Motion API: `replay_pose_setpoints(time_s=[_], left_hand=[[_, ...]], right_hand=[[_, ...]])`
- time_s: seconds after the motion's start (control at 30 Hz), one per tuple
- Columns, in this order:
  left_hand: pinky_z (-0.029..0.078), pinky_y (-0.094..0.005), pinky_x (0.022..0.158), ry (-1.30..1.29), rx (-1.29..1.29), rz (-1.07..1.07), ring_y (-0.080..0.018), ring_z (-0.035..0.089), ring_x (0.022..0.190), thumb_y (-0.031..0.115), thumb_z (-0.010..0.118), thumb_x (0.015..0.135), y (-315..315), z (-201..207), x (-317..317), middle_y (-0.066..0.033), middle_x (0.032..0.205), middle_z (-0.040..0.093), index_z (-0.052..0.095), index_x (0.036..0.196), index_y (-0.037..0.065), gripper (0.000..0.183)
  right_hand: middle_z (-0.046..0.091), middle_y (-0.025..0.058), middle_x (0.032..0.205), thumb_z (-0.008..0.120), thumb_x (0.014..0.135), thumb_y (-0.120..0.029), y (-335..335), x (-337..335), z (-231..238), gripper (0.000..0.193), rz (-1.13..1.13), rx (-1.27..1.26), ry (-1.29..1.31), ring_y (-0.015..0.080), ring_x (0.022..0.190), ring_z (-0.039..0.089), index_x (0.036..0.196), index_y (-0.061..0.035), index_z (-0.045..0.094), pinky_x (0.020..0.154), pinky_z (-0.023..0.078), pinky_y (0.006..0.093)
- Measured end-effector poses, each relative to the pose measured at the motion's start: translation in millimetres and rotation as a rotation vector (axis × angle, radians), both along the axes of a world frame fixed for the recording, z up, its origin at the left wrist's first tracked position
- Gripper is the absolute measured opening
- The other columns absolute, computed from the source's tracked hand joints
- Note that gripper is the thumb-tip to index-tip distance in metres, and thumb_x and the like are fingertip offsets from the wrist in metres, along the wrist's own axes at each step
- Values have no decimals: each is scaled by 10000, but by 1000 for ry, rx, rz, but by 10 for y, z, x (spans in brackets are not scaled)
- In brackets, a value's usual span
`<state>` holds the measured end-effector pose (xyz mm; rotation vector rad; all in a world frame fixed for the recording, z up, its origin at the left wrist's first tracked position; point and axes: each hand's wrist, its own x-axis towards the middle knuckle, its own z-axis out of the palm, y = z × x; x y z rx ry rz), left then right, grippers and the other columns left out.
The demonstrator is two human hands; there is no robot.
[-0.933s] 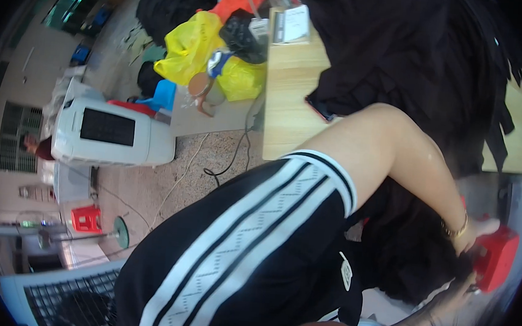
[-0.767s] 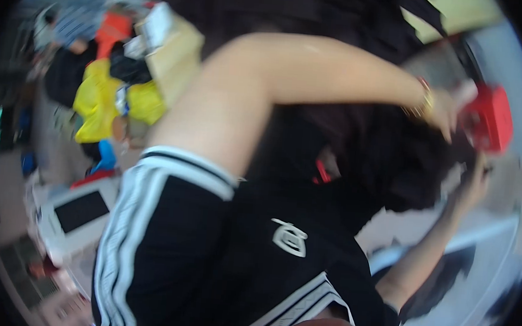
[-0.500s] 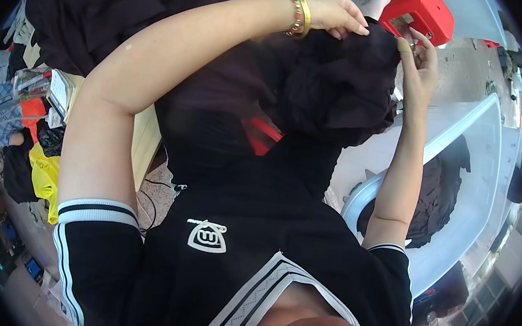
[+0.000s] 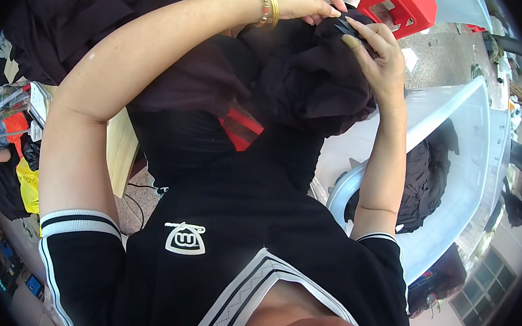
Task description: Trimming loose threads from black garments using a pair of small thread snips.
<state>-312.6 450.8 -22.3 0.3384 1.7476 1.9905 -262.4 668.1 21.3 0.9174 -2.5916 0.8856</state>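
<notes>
At the top, my left hand (image 4: 304, 2), with bracelets at its wrist, pinches the edge of a bunched black garment (image 4: 316, 81). Close to its fingertips, my right hand (image 4: 379, 59) is closed around small dark thread snips (image 4: 345, 27). The blades point at the pinched cloth; the handle is mostly hidden by the fingers. A tan cover wraps the tip of my right thumb. The garment rests in a heap over my lap, and its folds hide where it begins and ends.
More dark cloth (image 4: 100, 21) spreads across the upper left. A red plastic stool (image 4: 421, 13) stands beyond my right hand. To the right sits a translucent bin (image 4: 463, 203) containing black garments (image 4: 425, 182). A wooden board edge (image 4: 119, 152) lies beside my left elbow.
My right hand has moved left, closer to my left hand, and the snips' blades now show at the cloth. The whole view has shifted slightly.
</notes>
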Motion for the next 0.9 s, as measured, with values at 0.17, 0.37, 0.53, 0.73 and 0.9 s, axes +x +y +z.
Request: replay_pose_setpoints(time_s=[0.17, 0.37, 0.53, 0.73, 0.9], left_hand=[[496, -243, 643, 179, -93, 20, -105, 595, 707, 10, 591, 906, 46, 107, 96, -33, 819, 645, 624, 1020, 12, 119], [505, -246, 707, 300, -150, 7, -115, 609, 762, -5, 588, 899, 46, 147, 129, -52, 850, 658, 619, 1013, -8, 119], [507, -270, 712, 405, -392, 20, -127, 619, 768, 33, 602, 895, -6, 339, 270, -83, 862, 673, 630, 1030, -16, 146], [510, -288, 720, 461, -399, -21, -147, 630, 773, 47, 608, 884, -45, 199, 280, -102, 870, 683, 642, 1051, -7, 179], [512, -302, 721, 540, -475, -3, -174, 650, 777, 66, 623, 871, -119, 133, 299, -122, 880, 692, 664, 1027, 17, 168]], right_hand=[[622, 35, 875, 750, 808, -246, -5, 22, 7, 310, 1, 37, -19, 195, 790, 629, 1098, -141, 720, 697, 496, 303], [613, 34, 861, 748, 810, -238, -17, 20, -1, 292, 29, 31, -44, 191, 765, 617, 1080, -129, 725, 683, 491, 298], [616, 37, 862, 747, 810, -225, -27, 37, -80, 279, 34, 4, -70, 188, 755, 617, 1063, -107, 725, 682, 486, 293], [613, 42, 852, 745, 813, -209, -47, 38, -253, 266, 55, -7, -92, 184, 753, 613, 1054, -97, 726, 676, 479, 284], [606, 59, 844, 736, 821, -185, -126, 30, -386, 255, 98, -63, -96, 187, 752, 609, 1044, -63, 717, 680, 472, 286]])
